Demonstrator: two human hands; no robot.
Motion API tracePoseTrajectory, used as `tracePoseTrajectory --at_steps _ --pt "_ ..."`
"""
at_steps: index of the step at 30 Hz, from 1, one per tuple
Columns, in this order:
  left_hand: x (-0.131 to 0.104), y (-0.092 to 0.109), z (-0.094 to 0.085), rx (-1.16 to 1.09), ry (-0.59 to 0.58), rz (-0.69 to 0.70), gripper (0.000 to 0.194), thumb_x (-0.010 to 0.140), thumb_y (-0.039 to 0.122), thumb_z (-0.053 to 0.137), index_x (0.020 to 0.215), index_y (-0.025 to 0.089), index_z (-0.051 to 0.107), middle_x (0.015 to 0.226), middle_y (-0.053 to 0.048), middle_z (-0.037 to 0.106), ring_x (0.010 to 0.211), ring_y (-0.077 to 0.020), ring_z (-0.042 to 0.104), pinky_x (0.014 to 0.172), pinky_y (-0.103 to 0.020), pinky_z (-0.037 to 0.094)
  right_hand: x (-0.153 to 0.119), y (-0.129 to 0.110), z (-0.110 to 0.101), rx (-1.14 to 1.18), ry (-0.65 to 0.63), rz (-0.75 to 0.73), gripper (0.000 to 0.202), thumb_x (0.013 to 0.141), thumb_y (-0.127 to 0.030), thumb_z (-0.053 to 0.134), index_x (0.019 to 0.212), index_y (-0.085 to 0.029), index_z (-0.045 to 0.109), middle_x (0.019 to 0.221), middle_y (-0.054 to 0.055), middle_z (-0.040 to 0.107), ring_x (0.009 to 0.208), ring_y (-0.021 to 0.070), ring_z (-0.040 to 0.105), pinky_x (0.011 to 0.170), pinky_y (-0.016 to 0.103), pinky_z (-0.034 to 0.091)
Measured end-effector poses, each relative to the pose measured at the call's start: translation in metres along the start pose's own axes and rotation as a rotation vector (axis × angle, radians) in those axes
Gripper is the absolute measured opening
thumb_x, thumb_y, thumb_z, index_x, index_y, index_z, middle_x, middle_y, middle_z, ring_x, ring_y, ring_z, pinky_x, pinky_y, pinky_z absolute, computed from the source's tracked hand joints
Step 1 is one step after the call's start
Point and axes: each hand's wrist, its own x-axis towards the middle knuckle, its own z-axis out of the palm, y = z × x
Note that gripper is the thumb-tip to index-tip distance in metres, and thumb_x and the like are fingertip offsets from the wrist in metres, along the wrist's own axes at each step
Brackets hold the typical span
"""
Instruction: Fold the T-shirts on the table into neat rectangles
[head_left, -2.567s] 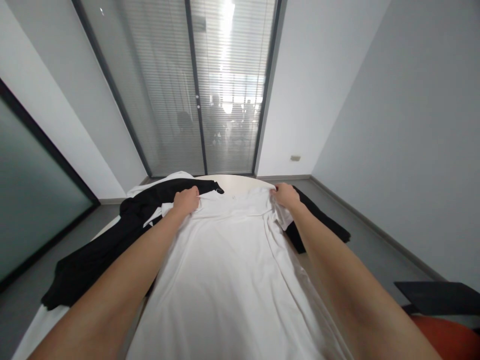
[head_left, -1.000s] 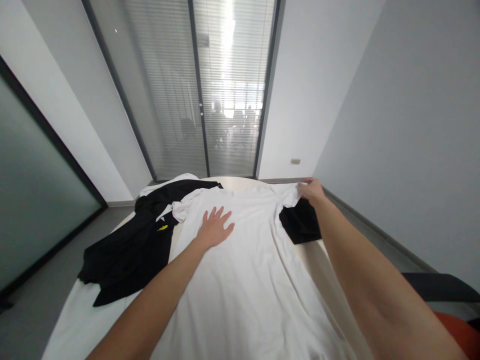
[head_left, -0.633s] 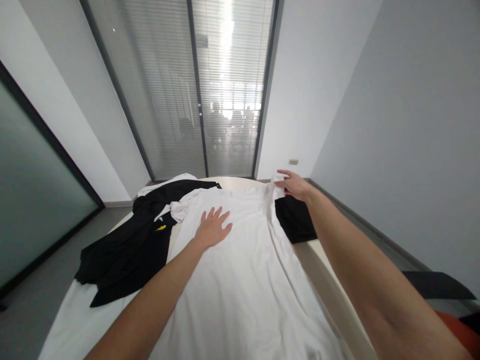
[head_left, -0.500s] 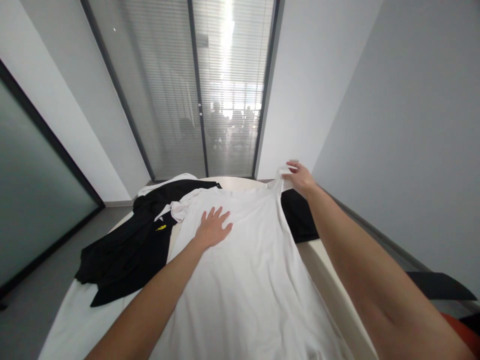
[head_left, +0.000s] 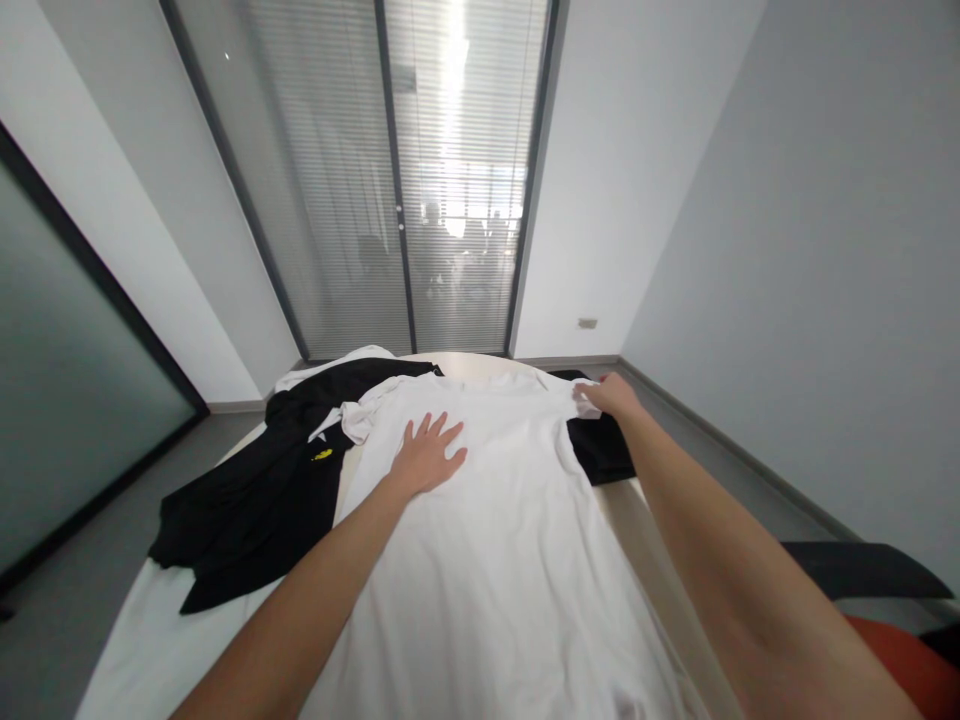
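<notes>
Sleeve (head_left: 562,397) has come down, clamped in the right hand (head_left: 616,396); left hand (head_left: 426,462) lies on the shirt (head_left: 499,520), its grip apart.

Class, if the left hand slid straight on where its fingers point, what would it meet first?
Sliding over the white shirt it rests on, the left hand would probably meet the shirt's neckline first, with the table beyond; depth in this single view leaves the exact line unsure.

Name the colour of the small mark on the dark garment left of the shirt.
The small mark is yellow, clearest in the head view.
</notes>
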Motion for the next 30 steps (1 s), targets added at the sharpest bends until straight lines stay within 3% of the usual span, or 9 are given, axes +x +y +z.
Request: tracePoseTrajectory --at_steps 2,6,10,14,17,19,23,26,30 --pt "0.0 0.0 -0.001 0.003 -0.019 -0.003 0.062 0.095 0.061 0.034 0.152 0.036 0.037 0.163 -0.005 0.027 0.15 -0.0358 0.018 0.117 -0.06 0.015 -0.005 -0.004 0.005 -0.067 -0.036 -0.048 0.073 0.085 -0.052 0.062 0.138 -0.005 0.047 0.133 0.027 0.054 0.125 0.0344 0.053 0.1 0.04 0.043" --pt "-0.001 0.001 -0.002 0.01 -0.059 0.001 0.067 0.095 0.064 0.032 0.154 0.034 0.032 0.165 -0.007 0.022 0.151 -0.0383 0.014 0.116 -0.063 0.013 -0.029 -0.002 0.02 -0.234 -0.186 -0.202 0.071 0.091 -0.06 0.049 0.149 -0.022 0.038 0.155 0.019 0.035 0.139 0.0395 0.036 0.109 0.054 0.031" --pt "0.0 0.002 -0.003 0.007 -0.077 -0.004 0.067 0.095 0.065 0.03 0.154 0.034 0.031 0.165 -0.006 0.021 0.151 -0.0378 0.013 0.116 -0.064 0.013 -0.057 -0.005 0.027 -0.352 -0.194 -0.206 0.063 0.096 -0.052 0.041 0.151 -0.023 0.037 0.163 0.015 0.021 0.145 0.0433 0.022 0.111 0.058 0.022" --pt "0.001 0.001 -0.003 -0.027 -0.065 -0.011 0.064 0.097 0.061 0.028 0.153 0.032 0.034 0.164 -0.006 0.023 0.151 -0.0349 0.017 0.116 -0.061 0.017 -0.072 -0.028 0.021 -0.41 0.043 -0.247 0.053 0.095 -0.037 0.042 0.144 -0.017 0.047 0.156 0.016 0.035 0.144 0.0417 0.022 0.11 0.057 0.022" --pt "0.001 -0.007 -0.009 -0.032 0.064 -0.044 0.055 0.099 0.048 0.033 0.146 0.023 0.045 0.159 -0.009 0.036 0.146 -0.0282 0.032 0.117 -0.048 0.025 -0.079 -0.055 0.018 -0.318 0.118 -0.4 0.044 0.097 -0.031 0.038 0.135 -0.018 0.056 0.146 0.013 0.05 0.139 0.0336 0.032 0.11 0.05 0.027" --pt "0.001 -0.022 -0.019 0.015 0.193 -0.133 0.048 0.096 0.037 0.04 0.138 0.018 0.052 0.153 -0.013 0.044 0.139 -0.0272 0.041 0.114 -0.043 0.031 -0.089 -0.074 0.019 -0.246 0.088 -0.509 0.042 0.097 -0.032 0.039 0.132 -0.019 0.059 0.142 0.012 0.054 0.134 0.0316 0.038 0.108 0.048 0.03" --pt "-0.001 -0.068 -0.05 0.152 0.34 -0.467 0.046 0.09 0.03 0.044 0.131 0.012 0.055 0.146 -0.022 0.046 0.128 -0.0378 0.047 0.1 -0.051 0.041 -0.124 -0.108 0.028 -0.132 -0.021 -0.679 0.041 0.099 -0.038 0.04 0.128 -0.019 0.062 0.139 0.012 0.057 0.128 0.0304 0.044 0.106 0.047 0.032" --pt "-0.002 -0.105 -0.068 0.166 0.254 -0.576 0.049 0.087 0.037 0.049 0.127 0.01 0.057 0.127 -0.025 0.06 0.119 -0.041 0.053 0.093 -0.053 0.044 -0.157 -0.124 0.038 -0.058 -0.108 -0.816 0.044 0.101 -0.044 0.038 0.128 -0.018 0.061 0.136 0.011 0.059 0.127 0.0286 0.047 0.106 0.045 0.032" --pt "-0.001 -0.135 -0.08 0.048 0.175 -0.552 0.033 0.086 0.035 0.048 0.108 0.018 0.066 0.113 -0.018 0.069 0.111 -0.0376 0.059 0.09 -0.048 0.047 -0.193 -0.126 0.056 -0.019 -0.244 -0.895 0.046 0.101 -0.048 0.037 0.131 -0.02 0.058 0.138 0.011 0.058 0.128 0.0276 0.047 0.106 0.045 0.033"
